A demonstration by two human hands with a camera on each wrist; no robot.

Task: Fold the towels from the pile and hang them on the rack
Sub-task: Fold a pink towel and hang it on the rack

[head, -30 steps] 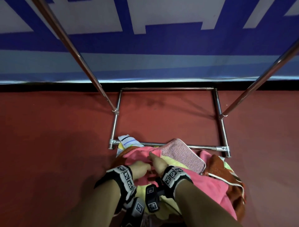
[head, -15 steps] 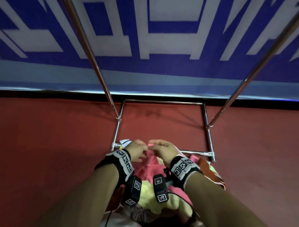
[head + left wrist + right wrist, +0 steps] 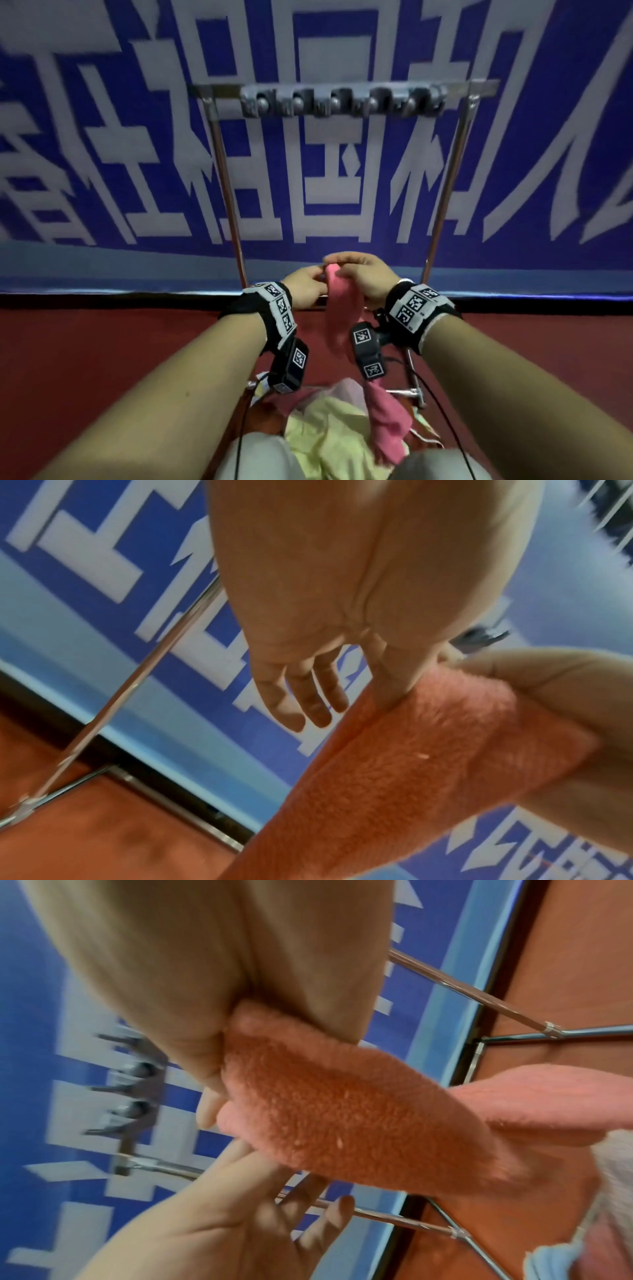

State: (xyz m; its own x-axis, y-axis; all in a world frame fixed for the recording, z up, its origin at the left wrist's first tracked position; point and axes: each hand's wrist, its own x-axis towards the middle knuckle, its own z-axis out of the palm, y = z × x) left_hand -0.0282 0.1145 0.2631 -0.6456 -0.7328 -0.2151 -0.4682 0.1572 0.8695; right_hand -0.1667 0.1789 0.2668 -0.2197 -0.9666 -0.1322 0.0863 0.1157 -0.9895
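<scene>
Hanging over the pile [image 3: 325, 425] by the knees, the pink towel [image 3: 340, 318] is bunched like a rope. The left hand [image 3: 305, 287] pinches its top edge; the right hand [image 3: 363, 277] has a closed grip on the top too. I think the hands should slide apart along the edge, find the corners and pull it flat before folding. The wrist bands [image 3: 416, 308] show black-and-white square codes. Behind the rack [image 3: 342, 101], the blue banner [image 3: 102, 144] has big white letters, too blurry to read.
</scene>
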